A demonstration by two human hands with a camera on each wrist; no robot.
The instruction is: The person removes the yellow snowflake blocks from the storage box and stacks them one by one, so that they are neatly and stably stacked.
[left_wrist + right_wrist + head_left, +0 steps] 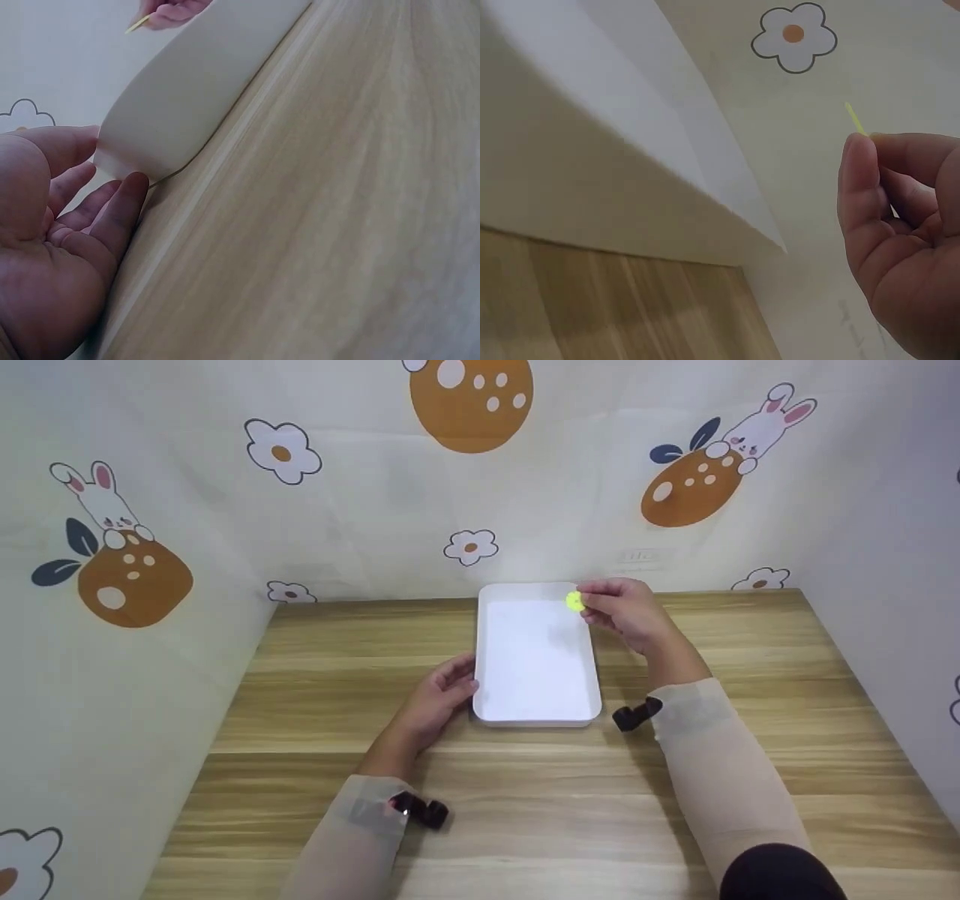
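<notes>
A shallow white rectangular tray lies on the wooden table, its inside bare. Against its left wall rests my left hand, thumb and fingertips touching the side. In the left wrist view, the fingers meet the tray's end near the table. My right hand pinches a small, thin, bright yellow disc between thumb and fingers, above the tray's far right corner. Edge-on in the right wrist view, the disc looks like a narrow strip, raised beside the tray's rim.
A cream curtain printed with rabbits, oranges and flowers hangs behind the table and at both sides. The wooden table top stretches in front of the tray. Small black cameras are strapped to both wrists.
</notes>
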